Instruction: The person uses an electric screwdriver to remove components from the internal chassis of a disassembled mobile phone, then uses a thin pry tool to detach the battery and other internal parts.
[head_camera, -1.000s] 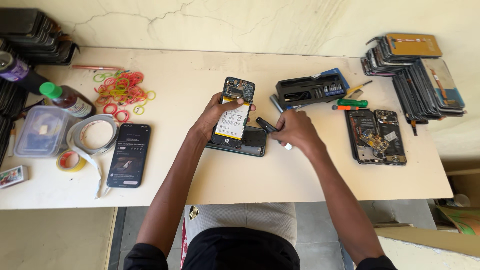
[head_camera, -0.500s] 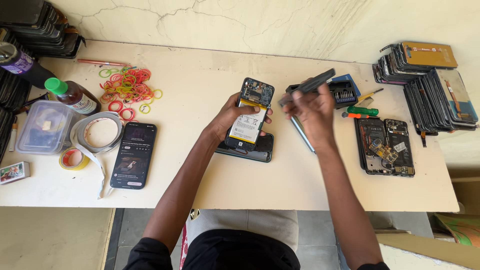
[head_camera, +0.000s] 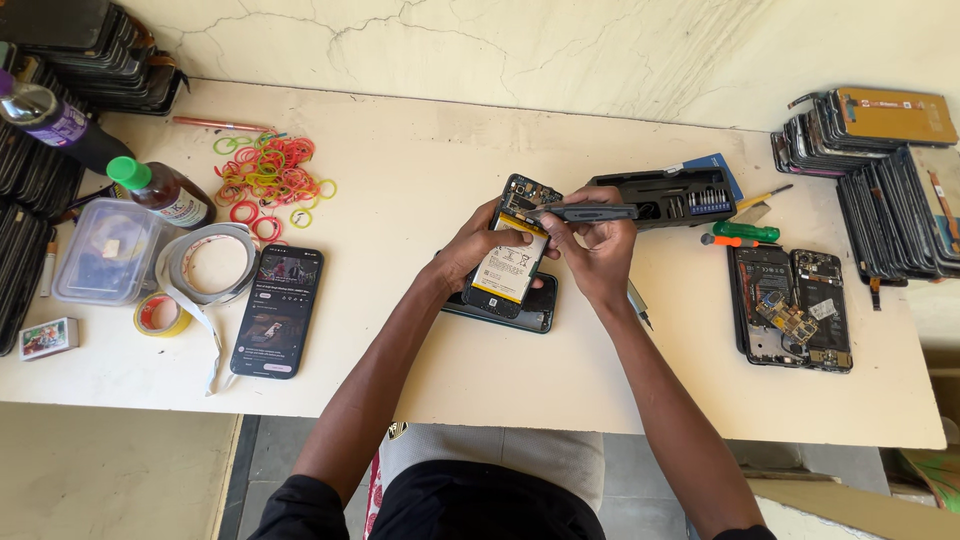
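My left hand (head_camera: 478, 245) clasps the opened phone (head_camera: 515, 250) above the table (head_camera: 420, 180); my right hand (head_camera: 598, 245) pinches a grey screwdriver (head_camera: 585, 212). Behind, the bit case (head_camera: 665, 195) holds bits; the clear tub (head_camera: 105, 250) holds a small packet.

Bare bench (head_camera: 420, 170) lies open ahead of my left hand (head_camera: 478, 245), between the rubber bands (head_camera: 270, 175) and the bit case (head_camera: 662, 196). That case sits close behind my right hand (head_camera: 598, 250), with the screwdrivers (head_camera: 740, 234) and opened phones (head_camera: 792, 308) crowding the right side. Leftward, a lit phone (head_camera: 276, 310), tape rolls (head_camera: 205, 262) and a tub (head_camera: 105, 250) block the way. The near edge in front of me is free between my forearms.
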